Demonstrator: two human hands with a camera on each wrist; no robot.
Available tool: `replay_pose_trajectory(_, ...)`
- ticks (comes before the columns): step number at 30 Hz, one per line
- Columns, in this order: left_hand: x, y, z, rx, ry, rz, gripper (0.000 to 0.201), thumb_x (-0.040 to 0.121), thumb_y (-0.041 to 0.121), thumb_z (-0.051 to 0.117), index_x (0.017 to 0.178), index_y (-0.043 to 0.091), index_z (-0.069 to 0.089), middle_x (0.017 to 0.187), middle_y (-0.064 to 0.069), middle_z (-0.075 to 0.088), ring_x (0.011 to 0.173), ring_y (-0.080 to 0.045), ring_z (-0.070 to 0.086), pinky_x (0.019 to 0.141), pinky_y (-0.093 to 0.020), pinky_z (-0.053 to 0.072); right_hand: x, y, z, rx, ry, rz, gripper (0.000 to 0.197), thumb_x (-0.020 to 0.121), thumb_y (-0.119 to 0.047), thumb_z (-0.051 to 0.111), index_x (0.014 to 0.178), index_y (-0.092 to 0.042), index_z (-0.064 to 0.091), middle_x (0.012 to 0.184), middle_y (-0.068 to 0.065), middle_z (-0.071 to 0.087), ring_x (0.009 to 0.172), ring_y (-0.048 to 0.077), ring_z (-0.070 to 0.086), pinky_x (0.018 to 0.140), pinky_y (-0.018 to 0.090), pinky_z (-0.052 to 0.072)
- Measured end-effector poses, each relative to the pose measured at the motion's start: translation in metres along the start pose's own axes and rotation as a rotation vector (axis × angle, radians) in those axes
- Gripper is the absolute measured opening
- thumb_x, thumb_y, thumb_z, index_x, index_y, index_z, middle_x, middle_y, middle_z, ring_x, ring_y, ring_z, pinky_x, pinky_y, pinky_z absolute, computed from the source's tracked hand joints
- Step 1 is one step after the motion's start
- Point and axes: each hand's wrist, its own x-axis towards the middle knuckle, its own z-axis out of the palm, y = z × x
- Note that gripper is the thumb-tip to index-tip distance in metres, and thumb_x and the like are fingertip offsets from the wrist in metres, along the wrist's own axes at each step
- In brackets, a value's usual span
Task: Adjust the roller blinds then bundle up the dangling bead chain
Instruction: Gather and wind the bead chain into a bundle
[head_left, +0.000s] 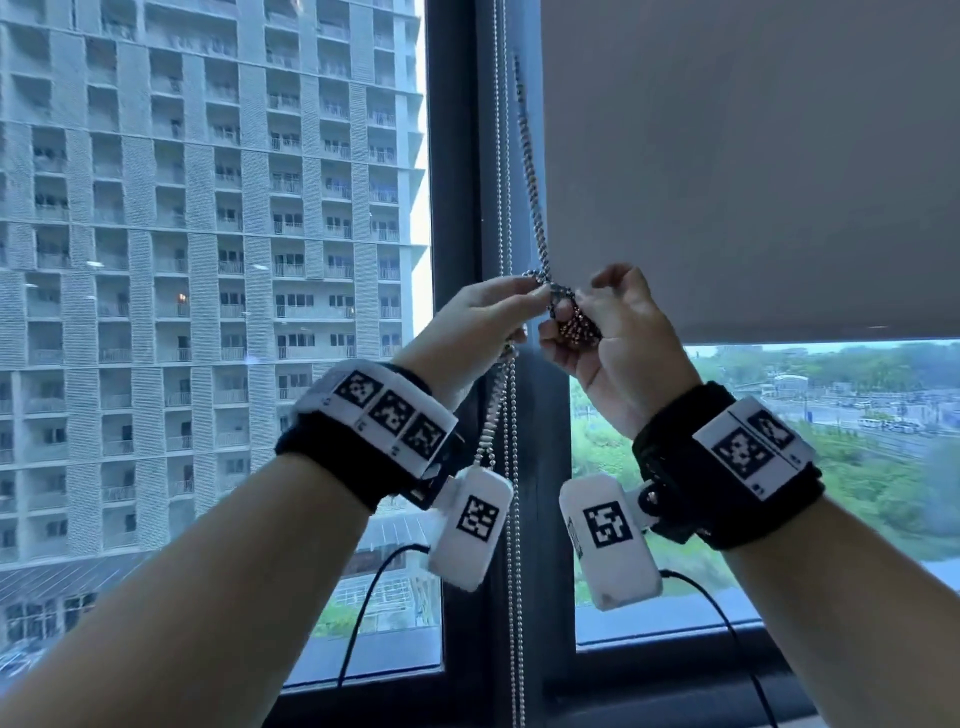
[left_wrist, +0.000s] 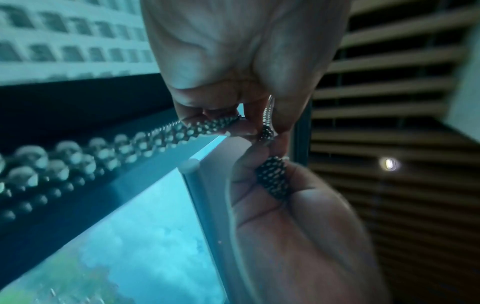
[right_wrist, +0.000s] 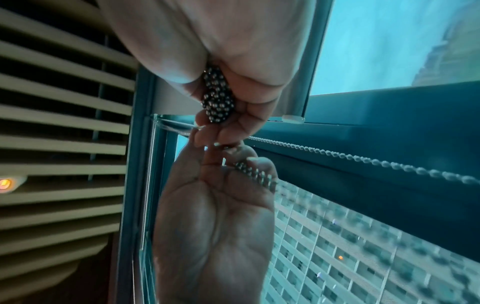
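Head view faces window; wrist views close, sharing hands (head_left: 550, 322).

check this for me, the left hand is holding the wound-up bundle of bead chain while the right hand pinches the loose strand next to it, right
Not quite: the hands are swapped. The right hand holds the wound-up bundle of bead chain, and the left hand pinches the loose strand beside it. The head view shows this, and the right wrist view shows the bundle tucked in that hand's fingers.
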Motion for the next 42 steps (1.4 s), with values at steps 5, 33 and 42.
replay_pose_trajectory(5,0.004,0.001,0.013,-0.114,0.11,0.066,0.011,0.088,0.014,0.061,0.091,0.004,0.063,0.074,-0.002,0.065,0.062,-0.007,0.058,0.064,-0.019,0.047,-0.004,0.001,0.0,0.001,-0.009,0.026,0.033,0.093,0.003,0.032,0.07,-0.017,0.045,0.076,0.01,0.056,0.058,0.017,0.057,0.055,0.025,0.053)
replay_pose_trajectory(33,-0.01,0.009,0.002,-0.186,-0.263,-0.127,0.015,0.094,0.024,0.045,0.097,0.018,0.059,0.104,-0.005,0.065,0.108,-0.027,0.058,0.089,-0.044,0.039,0.017,-0.023,-0.001,-0.692,-0.149,0.13,0.038,0.096,-0.024,0.045,0.111,0.01,0.056,0.099,0.02,0.059,0.091,0.029,0.059,0.093,0.048,0.05)
replay_pose_trajectory(42,-0.011,0.001,-0.009,-0.011,-0.091,-0.071,0.017,0.095,0.028,0.047,0.09,0.026,0.064,0.107,0.001,0.069,0.103,-0.015,0.061,0.101,-0.048,0.037,0.021,-0.024,-0.006,-0.66,0.073,-0.05,0.032,0.096,-0.032,0.041,0.072,-0.015,0.053,0.08,0.005,0.054,0.086,0.025,0.056,0.077,0.039,0.047)
